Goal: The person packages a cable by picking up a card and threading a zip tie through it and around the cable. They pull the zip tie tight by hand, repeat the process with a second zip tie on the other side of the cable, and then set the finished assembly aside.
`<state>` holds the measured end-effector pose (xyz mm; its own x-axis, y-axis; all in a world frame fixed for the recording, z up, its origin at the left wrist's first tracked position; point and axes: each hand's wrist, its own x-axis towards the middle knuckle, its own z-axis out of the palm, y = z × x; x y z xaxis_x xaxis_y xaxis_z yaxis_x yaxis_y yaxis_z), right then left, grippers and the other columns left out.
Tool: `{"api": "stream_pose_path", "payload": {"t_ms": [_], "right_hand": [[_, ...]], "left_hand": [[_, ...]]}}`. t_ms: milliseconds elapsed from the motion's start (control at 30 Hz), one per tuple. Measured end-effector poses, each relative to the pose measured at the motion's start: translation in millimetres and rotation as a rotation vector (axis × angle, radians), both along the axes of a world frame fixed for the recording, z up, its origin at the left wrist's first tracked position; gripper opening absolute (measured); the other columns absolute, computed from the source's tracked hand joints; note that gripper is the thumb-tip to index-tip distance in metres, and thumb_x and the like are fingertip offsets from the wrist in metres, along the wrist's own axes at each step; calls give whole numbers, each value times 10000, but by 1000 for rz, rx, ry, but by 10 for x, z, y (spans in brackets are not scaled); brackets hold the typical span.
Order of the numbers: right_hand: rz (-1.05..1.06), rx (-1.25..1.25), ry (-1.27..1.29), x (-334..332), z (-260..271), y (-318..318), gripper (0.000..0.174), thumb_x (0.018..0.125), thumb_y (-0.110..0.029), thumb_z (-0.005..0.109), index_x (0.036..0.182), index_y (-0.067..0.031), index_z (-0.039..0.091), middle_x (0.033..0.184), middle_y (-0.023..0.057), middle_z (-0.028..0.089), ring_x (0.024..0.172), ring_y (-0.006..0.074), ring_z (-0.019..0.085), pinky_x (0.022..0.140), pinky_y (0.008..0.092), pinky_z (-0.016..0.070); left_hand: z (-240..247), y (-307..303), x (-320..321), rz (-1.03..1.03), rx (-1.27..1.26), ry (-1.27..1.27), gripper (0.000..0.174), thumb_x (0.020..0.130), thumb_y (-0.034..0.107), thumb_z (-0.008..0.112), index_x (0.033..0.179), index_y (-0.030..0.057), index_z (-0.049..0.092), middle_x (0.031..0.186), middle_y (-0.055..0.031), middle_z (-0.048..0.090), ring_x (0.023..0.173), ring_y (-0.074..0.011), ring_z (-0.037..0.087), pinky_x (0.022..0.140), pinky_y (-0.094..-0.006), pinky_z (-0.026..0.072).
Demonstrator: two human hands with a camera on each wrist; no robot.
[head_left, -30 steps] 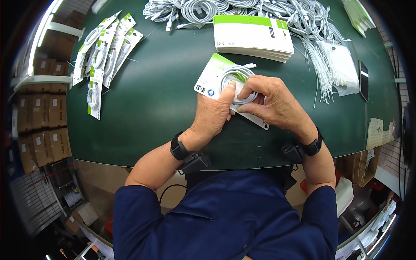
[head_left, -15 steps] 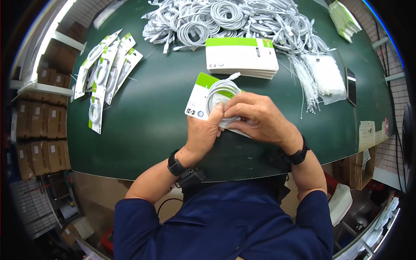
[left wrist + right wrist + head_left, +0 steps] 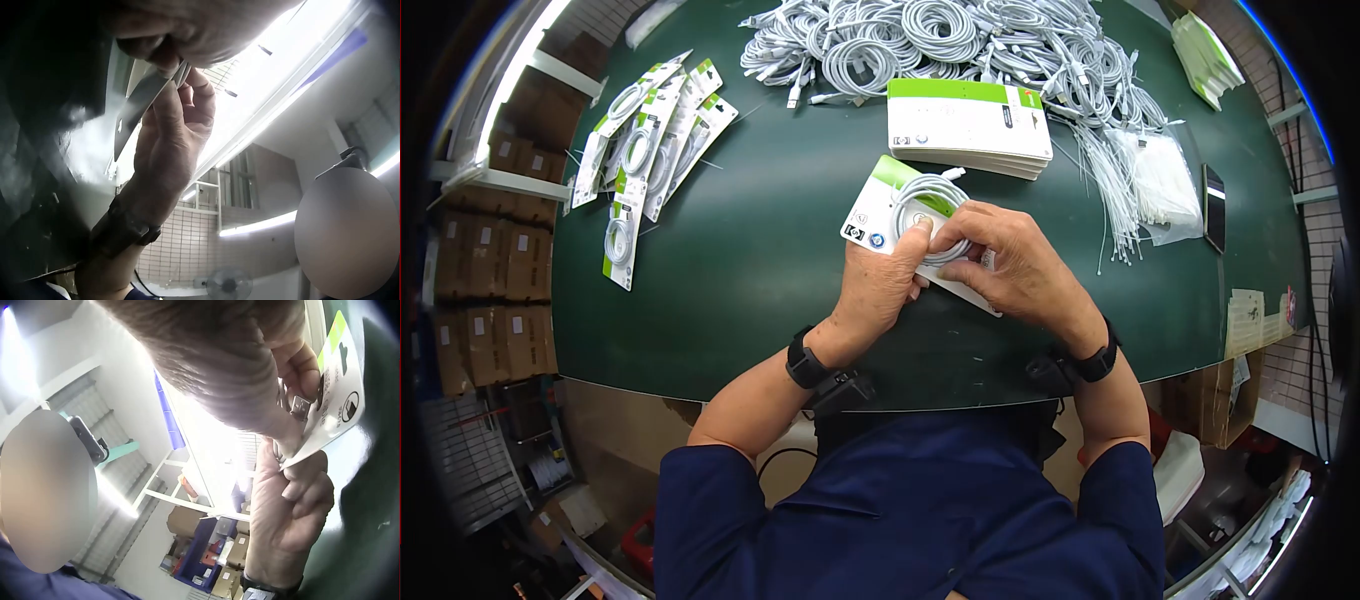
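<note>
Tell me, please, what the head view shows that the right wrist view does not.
Only the head view: the green table, the heap of loose cables, the stack of cards, the finished packs at the left, and the coiled cable, pinched by the right hand, lying on the card. Only the right wrist view: the card's edge from below, with a metal plug against it. Both: the left hand gripping the card, the right hand over it.

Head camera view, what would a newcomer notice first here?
At the middle of the green table, the left hand and right hand pinch a coiled white cable against a green-and-white card. A tangle of white cables fills the far edge; packed cards fan out at left.
</note>
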<state>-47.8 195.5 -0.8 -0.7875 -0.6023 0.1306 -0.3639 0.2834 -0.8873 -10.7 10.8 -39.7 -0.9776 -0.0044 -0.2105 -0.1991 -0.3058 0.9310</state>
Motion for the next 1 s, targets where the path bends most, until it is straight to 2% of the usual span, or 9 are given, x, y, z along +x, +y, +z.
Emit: {"api": "stream_pose_path", "payload": {"t_ms": [33,133,233,433,533,733,833,933,1000], "right_hand": [[-4,10,-37,-2,8,2,213,777,-10,800,952,-38,681,945,116,697,867,294,672,772,380,548],[11,16,104,-10,-18,5,214,774,-7,797,951,-44,682,906,104,697,854,290,667,770,386,543],[0,20,105,-14,-54,-1,203,770,-10,791,938,-53,684,873,91,695,863,284,659,761,394,538],[-30,157,505,52,-40,-65,218,768,-36,783,953,-86,679,907,64,682,862,282,635,740,398,531],[-68,213,588,117,-33,-124,261,753,32,798,965,-84,700,901,59,692,816,267,637,693,389,526],[-86,115,622,102,-124,-182,277,764,41,792,1004,-74,715,974,62,725,848,271,651,730,369,534],[-38,-38,563,35,-152,-144,289,767,21,768,1031,-84,719,1062,47,723,895,271,664,768,377,555],[24,-131,533,2,-72,-115,341,738,29,807,1052,-79,730,1133,70,731,931,293,686,805,388,568],[43,-150,547,14,-2,-115,356,726,37,821,1053,-70,732,1139,91,730,941,292,692,788,381,574]], "left_hand": [[0,4,4,-3,-9,-6,271,995,183,635,1195,4,595,859,-39,652,519,-39,540,398,-185,430],[2,16,17,-13,-27,-20,273,997,185,632,1196,3,595,867,-40,655,522,-41,544,403,-185,437],[-20,14,35,-14,-21,-25,270,993,178,630,1192,-1,593,860,-39,651,520,-42,543,404,-185,440],[-13,-7,5,46,22,-35,235,974,129,632,1158,-11,592,844,-38,639,504,-44,532,390,-190,429],[-15,-21,-10,65,36,-42,225,968,114,630,1150,-12,592,844,-41,637,503,-45,531,386,-194,427],[-30,-61,-44,105,107,-23,231,964,106,644,1161,-3,591,863,-42,640,521,-48,545,388,-197,429],[7,-82,-18,119,110,-23,253,962,105,659,1181,2,583,877,-42,644,531,-47,552,389,-194,424],[120,-105,47,135,127,0,275,962,106,669,1199,4,575,893,-44,647,546,-45,558,390,-192,418],[190,-122,104,153,114,11,279,963,103,668,1206,3,572,905,-48,649,555,-44,560,392,-191,415]]}}
